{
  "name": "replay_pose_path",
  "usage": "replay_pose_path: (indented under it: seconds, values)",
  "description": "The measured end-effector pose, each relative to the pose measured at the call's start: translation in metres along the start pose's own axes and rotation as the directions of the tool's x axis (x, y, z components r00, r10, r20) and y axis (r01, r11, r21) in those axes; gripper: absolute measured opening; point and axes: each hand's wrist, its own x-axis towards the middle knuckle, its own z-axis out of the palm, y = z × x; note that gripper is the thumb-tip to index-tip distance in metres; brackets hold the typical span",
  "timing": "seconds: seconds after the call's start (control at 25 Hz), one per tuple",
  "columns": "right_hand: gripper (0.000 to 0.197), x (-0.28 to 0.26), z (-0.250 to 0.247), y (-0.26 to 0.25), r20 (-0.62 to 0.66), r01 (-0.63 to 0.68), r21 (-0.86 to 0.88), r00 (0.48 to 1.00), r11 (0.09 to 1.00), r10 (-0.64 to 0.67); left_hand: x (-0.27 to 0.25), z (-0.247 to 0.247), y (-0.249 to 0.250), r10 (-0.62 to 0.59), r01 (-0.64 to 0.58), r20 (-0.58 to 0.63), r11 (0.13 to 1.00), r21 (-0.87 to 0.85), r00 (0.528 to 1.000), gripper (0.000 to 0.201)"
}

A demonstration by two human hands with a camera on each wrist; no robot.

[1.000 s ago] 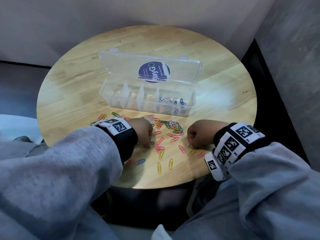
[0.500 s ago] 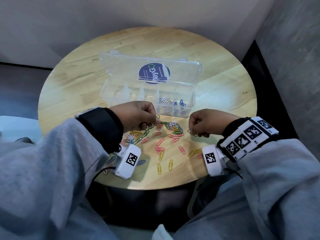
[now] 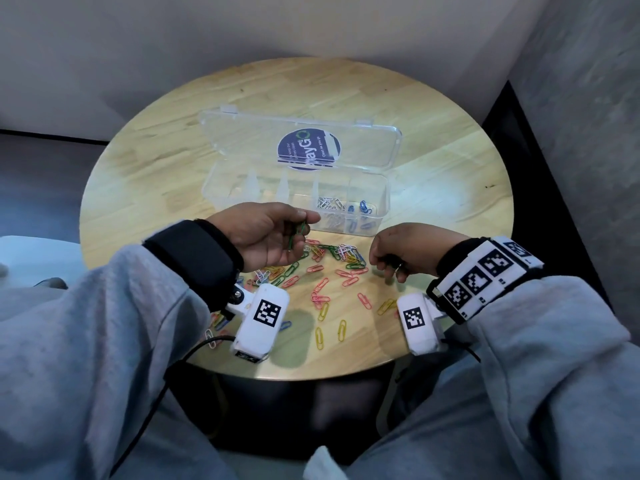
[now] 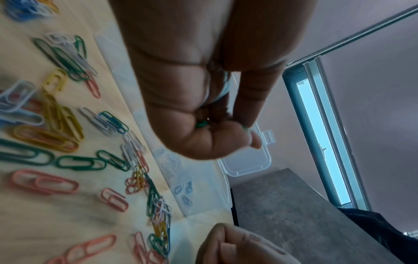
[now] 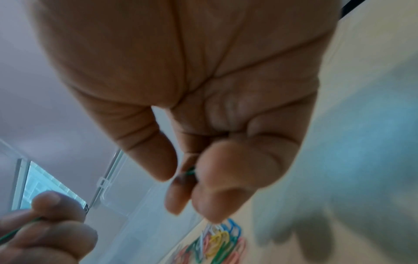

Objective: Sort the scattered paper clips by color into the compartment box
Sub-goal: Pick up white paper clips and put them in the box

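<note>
A clear compartment box [image 3: 298, 202] lies open mid-table, lid [image 3: 301, 143] flat behind it. Its right compartments hold white clips [image 3: 329, 204] and blue clips [image 3: 362, 207]. Loose clips [image 3: 332, 268] of several colours are scattered in front of it. My left hand [image 3: 273, 233], raised and turned palm-up near the box's front wall, pinches green paper clips [image 3: 298, 233], also visible as green paper clips [image 4: 201, 123] in the left wrist view. My right hand [image 3: 401, 254] hovers low over the table's right side, fingers curled, pinching a green clip [image 5: 190, 172].
The round wooden table [image 3: 145, 161] stands in a corner between grey walls. More clips [image 3: 214, 323] lie near its front edge under my left wrist camera [image 3: 261, 323]. Yellow clips [image 3: 330, 330] lie at the front centre.
Both hands lifted off the table with clips pinched. The left hand rolled palm-up and moved up toward the box; the right hand rose slightly and drifted right.
</note>
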Motion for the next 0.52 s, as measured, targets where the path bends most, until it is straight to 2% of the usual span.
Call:
replay_pose_path:
  seconds: [0.12,0.2,0.24,0.28,0.32,0.36,0.4,0.44,0.52]
  values:
    - [0.015,0.003,0.000,0.002,-0.024,0.054,-0.273,0.998,0.960,-0.063,0.003,0.010,-0.001,0.001,0.003,-0.050,0.997,0.079,0.999,0.029]
    - [0.013,0.003,0.000,0.001,-0.055,0.076,-0.415,0.993,0.907,-0.109,0.008,0.018,-0.003,0.041,-0.002,-0.133,0.958,0.287,0.990,0.022]
    - [0.012,0.003,0.002,0.000,-0.064,0.086,-0.457,0.989,0.885,-0.130,0.011,0.022,-0.003,0.091,-0.005,-0.164,0.887,0.462,0.982,0.016]
    - [0.011,0.003,0.003,-0.001,-0.068,0.089,-0.485,0.988,0.870,-0.139,0.015,0.025,-0.004,0.151,0.001,-0.168,0.740,0.672,0.974,0.011]
    - [0.011,0.003,0.006,-0.001,-0.068,0.084,-0.499,0.988,0.863,-0.136,0.018,0.027,-0.005,0.207,0.009,-0.138,0.525,0.851,0.969,0.012]
    - [0.012,0.004,0.008,-0.001,-0.064,0.077,-0.511,0.990,0.856,-0.128,0.022,0.030,-0.006,0.250,0.025,-0.105,0.302,0.953,0.963,0.017]
    - [0.015,0.005,0.010,-0.002,-0.057,0.073,-0.531,0.991,0.844,-0.122,0.024,0.034,-0.008,0.286,0.051,-0.088,0.136,0.989,0.954,0.023]
    - [0.019,0.006,0.011,-0.001,-0.051,0.072,-0.558,0.991,0.827,-0.121,0.025,0.037,-0.010,0.309,0.071,-0.080,0.041,0.997,0.948,0.029]
    - [0.020,0.009,0.012,-0.001,-0.042,0.078,-0.606,0.991,0.792,-0.130,0.031,0.042,-0.014,0.335,0.084,-0.058,-0.062,0.995,0.941,0.036]
